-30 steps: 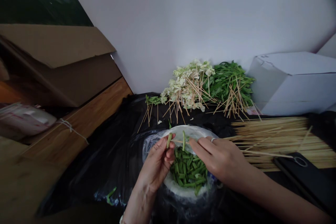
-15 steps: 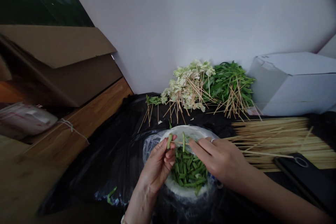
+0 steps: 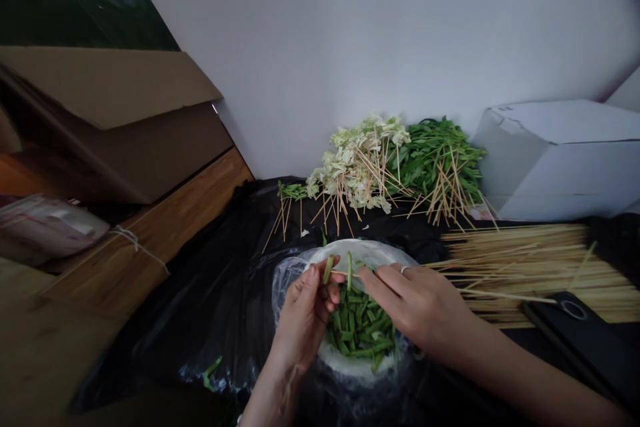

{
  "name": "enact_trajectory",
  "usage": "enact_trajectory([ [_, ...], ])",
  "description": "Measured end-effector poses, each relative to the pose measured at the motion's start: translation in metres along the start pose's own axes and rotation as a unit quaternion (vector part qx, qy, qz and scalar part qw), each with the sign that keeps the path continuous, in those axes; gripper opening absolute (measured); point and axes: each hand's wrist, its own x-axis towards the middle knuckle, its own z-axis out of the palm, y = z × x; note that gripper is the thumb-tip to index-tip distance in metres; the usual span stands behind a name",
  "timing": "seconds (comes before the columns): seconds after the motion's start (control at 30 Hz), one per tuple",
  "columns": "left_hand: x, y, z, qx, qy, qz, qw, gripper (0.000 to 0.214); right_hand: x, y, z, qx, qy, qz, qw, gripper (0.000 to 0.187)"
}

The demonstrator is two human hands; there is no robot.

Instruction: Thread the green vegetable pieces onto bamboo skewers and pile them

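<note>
Over a plastic-lined bowl (image 3: 327, 250) of cut green bean pieces (image 3: 357, 333), both hands work at one thin wooden skewer (image 3: 341, 273). My left hand (image 3: 300, 313) pinches a short bean piece (image 3: 329, 269) between thumb and fingers at the skewer's left end. Another bean piece (image 3: 349, 272) is threaded crosswise on the skewer, just right of the first. My right hand (image 3: 420, 300), with a ring on one finger, is closed around the skewer beside that second piece. The skewer's tip is hidden by the left-hand fingers and bean.
Skewered pale leaves (image 3: 350, 167) and skewered dark greens (image 3: 430, 153) lie against the wall. Many bare skewers (image 3: 530, 267) and a phone (image 3: 580, 327) are on the right, near a white box (image 3: 565, 160). Black plastic (image 3: 200, 313) covers the surface; a cardboard box (image 3: 125, 147) stands left.
My left hand has shifted slightly right, with its bean piece closer to the threaded one and tilted more. My right hand stays nearly in place.
</note>
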Motion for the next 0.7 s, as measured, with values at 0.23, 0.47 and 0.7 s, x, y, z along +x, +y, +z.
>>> enact_trajectory([
  [0.23,0.001,-0.002,-0.004,-0.023,0.022,-0.027,0.999,0.04,0.001,0.0,-0.002,0.003,0.014,-0.001,1.0,0.029],
  [0.47,0.0,-0.006,0.0,0.01,0.022,-0.004,1.0,0.037,0.001,-0.002,-0.002,0.005,0.016,-0.002,1.0,0.031],
  [0.7,0.003,-0.012,0.0,0.014,0.007,0.005,1.0,0.027,0.0,-0.004,0.003,0.008,0.005,-0.01,1.0,0.029],
])
